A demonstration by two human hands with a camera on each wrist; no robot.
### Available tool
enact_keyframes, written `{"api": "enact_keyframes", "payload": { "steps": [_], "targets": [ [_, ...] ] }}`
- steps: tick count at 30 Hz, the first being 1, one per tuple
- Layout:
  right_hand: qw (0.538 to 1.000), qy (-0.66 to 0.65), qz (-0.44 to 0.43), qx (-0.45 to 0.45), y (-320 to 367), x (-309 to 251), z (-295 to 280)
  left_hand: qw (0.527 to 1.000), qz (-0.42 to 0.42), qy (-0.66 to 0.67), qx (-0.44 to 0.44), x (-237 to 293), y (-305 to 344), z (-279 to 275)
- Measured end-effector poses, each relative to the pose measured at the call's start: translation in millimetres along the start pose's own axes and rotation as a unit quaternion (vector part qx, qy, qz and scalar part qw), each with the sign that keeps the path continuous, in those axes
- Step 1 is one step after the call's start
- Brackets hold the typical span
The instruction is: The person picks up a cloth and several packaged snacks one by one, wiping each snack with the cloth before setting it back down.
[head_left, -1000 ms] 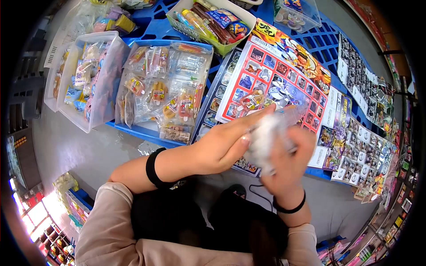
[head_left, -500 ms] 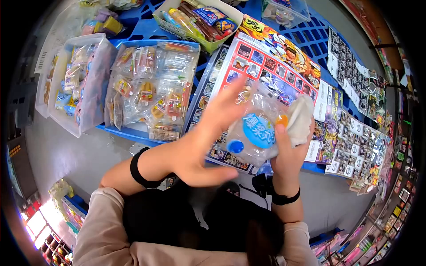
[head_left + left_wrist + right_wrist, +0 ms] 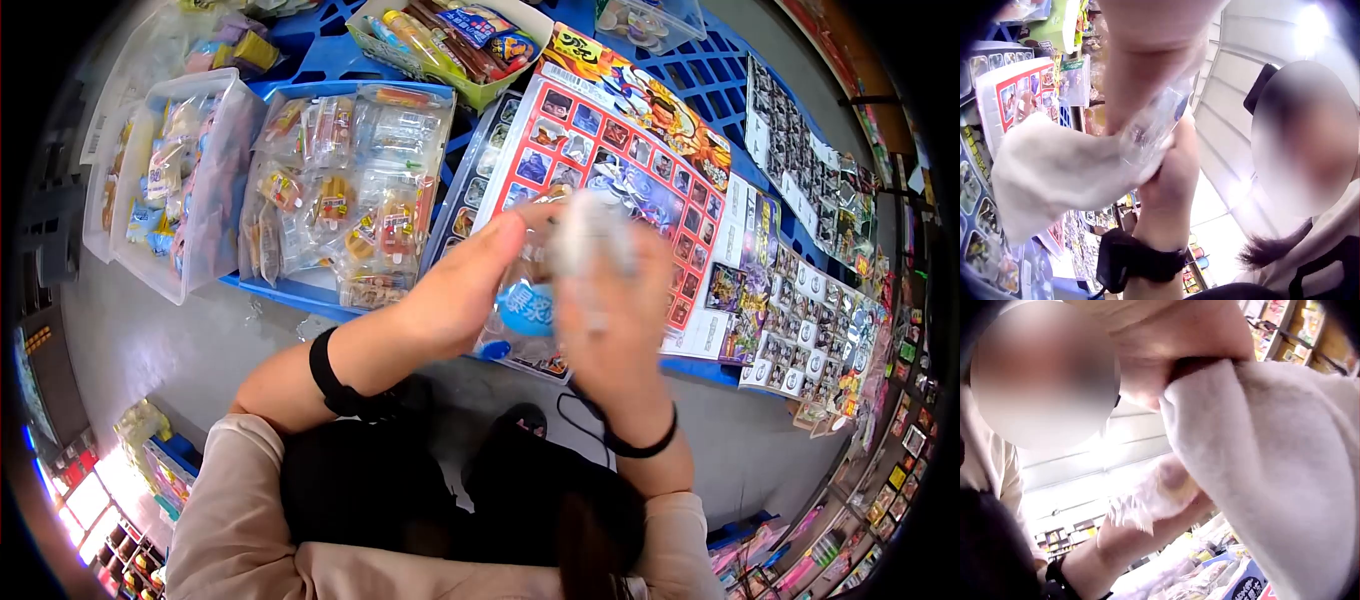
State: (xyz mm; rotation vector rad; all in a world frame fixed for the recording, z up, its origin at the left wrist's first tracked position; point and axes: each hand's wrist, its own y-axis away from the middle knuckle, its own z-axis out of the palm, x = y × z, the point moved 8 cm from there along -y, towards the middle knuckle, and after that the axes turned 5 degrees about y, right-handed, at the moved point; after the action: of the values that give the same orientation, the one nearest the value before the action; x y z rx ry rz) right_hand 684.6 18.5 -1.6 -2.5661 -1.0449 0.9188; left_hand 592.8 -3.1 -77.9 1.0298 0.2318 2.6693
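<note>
A clear plastic package (image 3: 527,308) with a round blue label is held between my hands over the printed sheets. My left hand (image 3: 455,295) grips it from the left, with the thumb side toward the label. My right hand (image 3: 618,330), blurred by motion, holds a white cloth (image 3: 590,235) against the package's right side. In the left wrist view the cloth (image 3: 1060,172) hangs in folds from the right hand, beside the crinkled clear package (image 3: 1150,128). The right wrist view has the cloth (image 3: 1272,462) filling its right side, the left hand (image 3: 1175,478) behind it.
Below lies a red-bordered picture sheet (image 3: 690,262) on a blue pallet (image 3: 745,65). To the left stand a blue tray (image 3: 345,312) of wrapped snacks and a clear bin (image 3: 225,215) of packets. A green basket (image 3: 487,95) of snacks sits behind; more card sheets (image 3: 815,320) lie right.
Half a second ago my left hand was spread apart from the package, which the right hand held with the cloth. Now the left hand grips the package, and the cloth moves against it.
</note>
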Motion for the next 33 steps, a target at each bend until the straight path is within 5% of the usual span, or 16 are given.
{"api": "enact_keyframes", "payload": {
  "steps": [2,4,8,10,11,15,19,22,23,33],
  "targets": [
    [0.998,0.051,-0.046,-0.014,7,-20,18,0.994,0.082,-0.073,0.008,9,-2,-5],
    [0.98,-0.073,-0.173,-0.059,25,-51,29,0.997,0.047,0.003,0.066,18,-1,-7],
    [0.992,-0.002,-0.12,-0.047,8,-25,29,0.995,0.074,-0.062,0.031,23,-4,-3],
    [0.997,-0.02,-0.027,0.064,-5,0,13,0.99,0.104,-0.096,0.015,21,-3,1],
    [0.996,0.017,-0.085,-0.002,-2,-20,16,0.991,0.095,-0.096,0.002,22,-4,3],
    [0.981,-0.081,-0.175,-0.039,19,-47,30,0.998,0.044,0.023,0.031,23,-2,-1],
    [0.998,0.04,-0.016,0.034,2,2,15,0.988,0.059,-0.141,0.002,17,-1,1],
    [0.999,-0.007,-0.048,0.012,-1,-5,13,0.974,0.091,-0.196,-0.059,17,-3,-2],
    [0.997,-0.009,-0.07,0.012,-5,-17,12,0.992,0.066,-0.101,-0.043,6,-3,1],
    [0.999,-0.005,-0.036,0.019,-3,1,15,0.993,0.064,-0.102,-0.019,11,-6,-1]
  ]
}}
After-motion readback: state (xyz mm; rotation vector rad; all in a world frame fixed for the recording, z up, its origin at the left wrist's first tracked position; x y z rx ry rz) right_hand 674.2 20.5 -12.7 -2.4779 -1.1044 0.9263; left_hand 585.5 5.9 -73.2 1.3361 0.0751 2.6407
